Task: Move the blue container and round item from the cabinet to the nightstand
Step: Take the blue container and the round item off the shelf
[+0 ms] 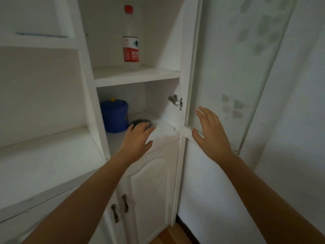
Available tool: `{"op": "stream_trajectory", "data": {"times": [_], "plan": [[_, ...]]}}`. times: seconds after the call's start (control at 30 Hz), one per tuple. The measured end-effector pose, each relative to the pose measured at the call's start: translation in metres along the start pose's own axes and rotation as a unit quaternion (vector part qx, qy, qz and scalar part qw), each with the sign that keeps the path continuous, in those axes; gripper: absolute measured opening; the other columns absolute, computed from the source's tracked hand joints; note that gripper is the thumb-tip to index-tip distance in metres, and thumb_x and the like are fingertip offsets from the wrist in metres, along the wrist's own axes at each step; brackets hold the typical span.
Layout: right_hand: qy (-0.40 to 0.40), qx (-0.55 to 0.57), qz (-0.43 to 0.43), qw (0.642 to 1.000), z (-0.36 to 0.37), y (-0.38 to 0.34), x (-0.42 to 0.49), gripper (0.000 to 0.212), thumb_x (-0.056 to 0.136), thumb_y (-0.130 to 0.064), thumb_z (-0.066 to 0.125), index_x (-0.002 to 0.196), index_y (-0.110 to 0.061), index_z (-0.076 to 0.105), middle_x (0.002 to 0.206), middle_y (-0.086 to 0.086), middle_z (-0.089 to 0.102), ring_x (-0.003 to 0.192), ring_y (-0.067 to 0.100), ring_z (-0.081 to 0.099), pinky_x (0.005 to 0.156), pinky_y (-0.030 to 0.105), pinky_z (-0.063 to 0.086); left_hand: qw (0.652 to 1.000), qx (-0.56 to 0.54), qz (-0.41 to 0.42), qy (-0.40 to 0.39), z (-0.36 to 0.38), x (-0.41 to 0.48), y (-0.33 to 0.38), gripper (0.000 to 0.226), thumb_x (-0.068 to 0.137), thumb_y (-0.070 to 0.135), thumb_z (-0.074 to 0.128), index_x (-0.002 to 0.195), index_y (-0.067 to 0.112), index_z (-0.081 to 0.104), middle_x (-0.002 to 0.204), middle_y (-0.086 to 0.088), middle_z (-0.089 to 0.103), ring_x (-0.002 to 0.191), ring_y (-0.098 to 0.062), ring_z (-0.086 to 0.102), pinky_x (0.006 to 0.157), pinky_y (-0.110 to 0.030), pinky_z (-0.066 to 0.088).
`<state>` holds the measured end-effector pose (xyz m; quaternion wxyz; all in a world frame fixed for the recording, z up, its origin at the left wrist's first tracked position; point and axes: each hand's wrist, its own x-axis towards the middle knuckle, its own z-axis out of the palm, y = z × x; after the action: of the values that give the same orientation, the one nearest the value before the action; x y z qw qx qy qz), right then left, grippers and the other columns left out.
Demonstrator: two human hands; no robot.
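Note:
A blue container [115,116] with a yellow knob on its lid stands at the left of the cabinet's lower open shelf [116,140]. Just right of it lies a dark round item [139,121], mostly covered by my left hand [138,136], whose spread fingers rest over or just above it; I cannot tell if they touch. My right hand [210,131] is open, fingers apart, palm near the lower edge of the open glass door [233,67].
A clear bottle [131,37] with a red cap and red label stands on the upper shelf. Below the open shelf are two shut white doors with dark handles [119,207]. A metal hinge [175,101] sits inside the frame. Open side shelves lie left.

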<state>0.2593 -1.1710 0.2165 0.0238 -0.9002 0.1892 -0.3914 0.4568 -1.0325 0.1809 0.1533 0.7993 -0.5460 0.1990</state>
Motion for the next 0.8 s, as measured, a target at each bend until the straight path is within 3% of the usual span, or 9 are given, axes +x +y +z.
{"op": "stream_trajectory", "data": {"times": [0.3,0.47,0.7,0.8], "plan": [[-0.056,0.088,-0.004,0.994,0.048,-0.04,-0.004,0.053,0.088,-0.032,0.041,0.137,-0.011,0.037,0.142,0.01,0.04,0.133,0.026,0.031,0.109,0.045,0.029,0.998,0.023,-0.045,0.034,-0.021,-0.049,-0.06,0.049,0.088,0.026,0.056,0.133,0.015,0.043,0.138,-0.013,0.045,0.128,-0.03,0.04,0.111,-0.049,0.02],[-0.05,0.098,0.02,0.994,0.06,-0.046,-0.01,0.052,0.089,-0.033,0.041,0.136,-0.012,0.038,0.14,0.009,0.044,0.131,0.025,0.034,0.108,0.045,0.03,0.996,0.017,-0.008,0.085,-0.019,-0.053,-0.075,0.045,0.081,0.023,0.057,0.123,0.007,0.053,0.119,-0.019,0.06,0.108,-0.036,0.057,0.094,-0.047,0.042],[-0.046,0.105,0.037,0.993,0.071,-0.04,-0.007,0.051,0.088,-0.033,0.041,0.134,-0.01,0.042,0.135,0.009,0.049,0.127,0.023,0.039,0.106,0.037,0.029,0.998,0.006,0.01,0.068,-0.006,-0.041,-0.073,0.046,0.081,0.031,0.049,0.12,0.009,0.055,0.117,-0.017,0.062,0.105,-0.033,0.059,0.089,-0.045,0.047],[-0.044,0.116,0.035,0.992,0.078,-0.031,0.004,0.05,0.089,-0.032,0.041,0.133,-0.01,0.043,0.135,0.009,0.049,0.127,0.023,0.039,0.106,0.039,0.031,0.998,0.018,0.008,0.061,0.003,-0.031,-0.073,0.045,0.08,0.03,0.053,0.12,0.009,0.056,0.117,-0.017,0.062,0.103,-0.034,0.06,0.087,-0.046,0.048]]}}
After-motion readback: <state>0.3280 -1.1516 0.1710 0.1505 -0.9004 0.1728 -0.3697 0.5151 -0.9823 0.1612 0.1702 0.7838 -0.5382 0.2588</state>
